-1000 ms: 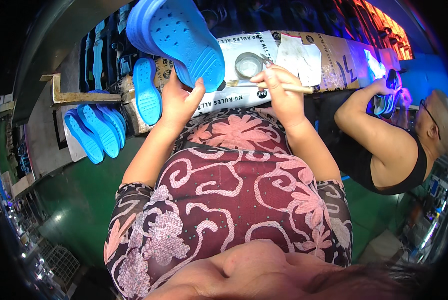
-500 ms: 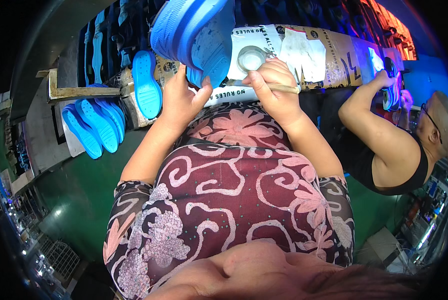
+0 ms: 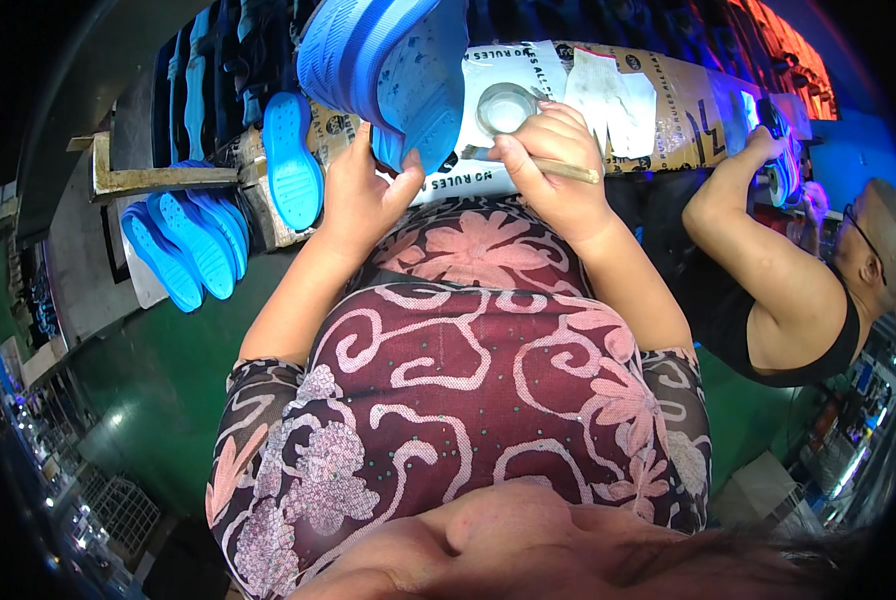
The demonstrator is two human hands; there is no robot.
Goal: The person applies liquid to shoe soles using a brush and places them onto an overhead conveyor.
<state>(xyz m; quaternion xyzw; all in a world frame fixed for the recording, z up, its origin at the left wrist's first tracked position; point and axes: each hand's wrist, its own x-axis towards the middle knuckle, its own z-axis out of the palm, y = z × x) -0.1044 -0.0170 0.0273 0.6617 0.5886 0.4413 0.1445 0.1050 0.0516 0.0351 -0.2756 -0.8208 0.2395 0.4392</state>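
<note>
My left hand (image 3: 373,195) grips the near edge of a blue shoe sole (image 3: 433,100) with a raised rim, its thumb pressed on the lower edge. The sole stands tilted, its speckled inner face toward the right. My right hand (image 3: 558,170) is closed around a thin brush (image 3: 568,170) with a pale wooden handle. The brush's tip points left, toward the sole, with a small gap between them. Just beyond my right hand sits a small round bowl (image 3: 508,108) with whitish contents.
Another blue sole (image 3: 293,160) lies on the cardboard-covered bench (image 3: 683,125), left of my left hand. Several more blue soles (image 3: 196,245) lean below a wooden bar (image 3: 168,180). White pieces (image 3: 608,105) rest right of the bowl. At the right a co-worker (image 3: 778,270) handles a shoe.
My right hand has shifted slightly, and the brush's tip now shows left of my thumb. My left hand keeps its hold on the sole, which is turned a little.
</note>
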